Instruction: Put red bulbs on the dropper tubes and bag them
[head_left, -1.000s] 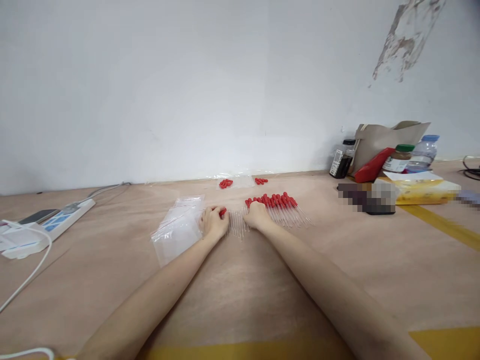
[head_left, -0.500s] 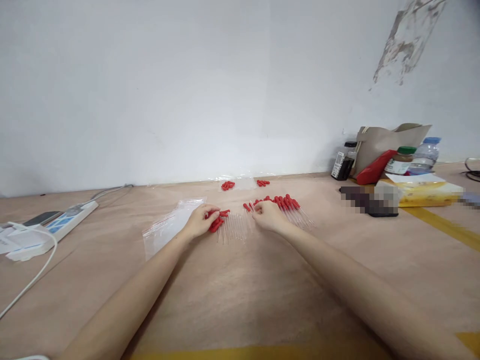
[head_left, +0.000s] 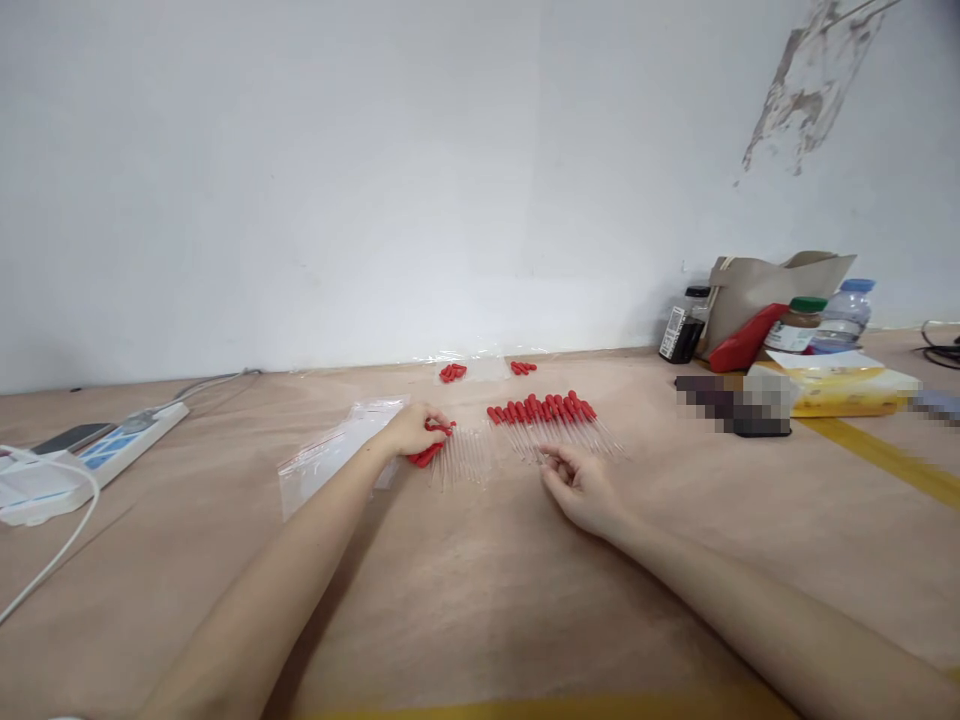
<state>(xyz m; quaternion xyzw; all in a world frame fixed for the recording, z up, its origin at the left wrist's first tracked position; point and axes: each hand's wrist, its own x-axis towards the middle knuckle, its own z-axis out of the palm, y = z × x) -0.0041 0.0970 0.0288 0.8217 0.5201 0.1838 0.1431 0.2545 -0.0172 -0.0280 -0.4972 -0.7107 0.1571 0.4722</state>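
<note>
My left hand [head_left: 416,430] is at the small pile of red rubber bulbs [head_left: 426,456], its fingers curled in on a bulb; the fingertips are partly hidden. Just right of it lie several clear thin tubes [head_left: 465,455] side by side, without bulbs. Farther right is a row of droppers [head_left: 551,410], clear tubes with red bulbs on their far ends. My right hand [head_left: 583,488] is at the near tips of that row, thumb and forefinger closed around a dropper's thin end; the pinched spot is small and hard to make out.
Two small heaps of red bulbs [head_left: 452,373] lie on clear plastic near the wall. A zip bag [head_left: 337,450] lies beside my left forearm. A power strip [head_left: 135,445] is at far left; bottles [head_left: 684,325], a grey bag and a yellow packet [head_left: 840,388] stand at right.
My right hand has moved from the bulb end of the row toward me and right, to the tube tips, uncovering the row. The left hand stays at the bulbs, shifted slightly left.
</note>
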